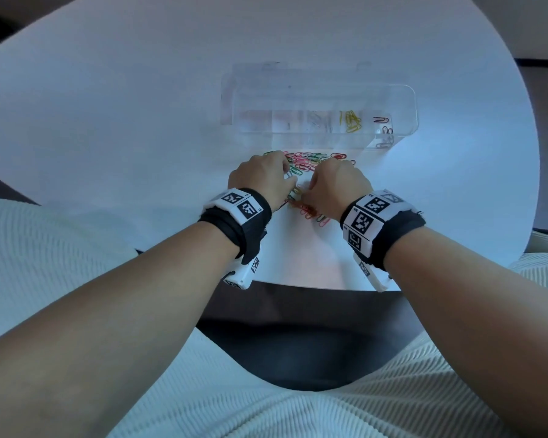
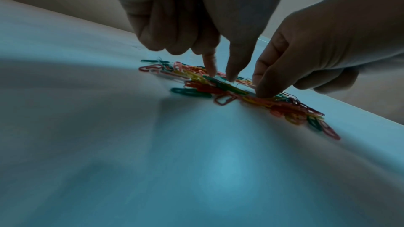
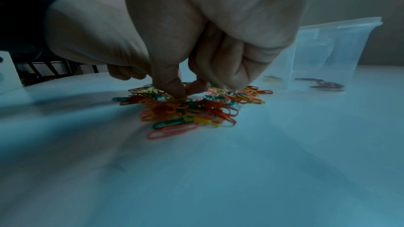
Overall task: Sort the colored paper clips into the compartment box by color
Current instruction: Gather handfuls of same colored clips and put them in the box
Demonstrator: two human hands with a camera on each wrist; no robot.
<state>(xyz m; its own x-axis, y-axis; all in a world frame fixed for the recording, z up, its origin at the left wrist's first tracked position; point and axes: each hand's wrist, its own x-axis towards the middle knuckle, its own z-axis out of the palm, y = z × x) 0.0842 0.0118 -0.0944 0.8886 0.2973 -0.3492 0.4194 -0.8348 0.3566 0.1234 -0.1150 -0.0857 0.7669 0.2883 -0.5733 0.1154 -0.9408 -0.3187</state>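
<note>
The mixed pile of paper clips point(image 1: 304, 165) is being worked on the white table point(image 1: 140, 121), directly under and between both hands. The left hand point(image 1: 261, 178) is being held over the pile's left part with its outer fingers curled in and its forefinger and thumb pointed down onto the clips; whether a clip is actually being pinched cannot be told. The right hand point(image 1: 337, 184) is being held just beside it, thumb and forefinger being brought together at the pile's top, seemingly on a yellow clip, though the grip itself is hidden by the fingers.

Just beyond the hands, the clear compartment box point(image 1: 405, 90) is being filled slowly. A small cluster of yellow clips point(image 1: 352, 121) is lying in one compartment, a few dark clips point(image 1: 383, 129) are lying in the rightmost one, and some pale clips appear to be lying in a middle one. The leftmost compartments look bare.

The task is judged to be at an early stage: red, orange, green, pink and yellow clips are being left in bulk under the hands.
</note>
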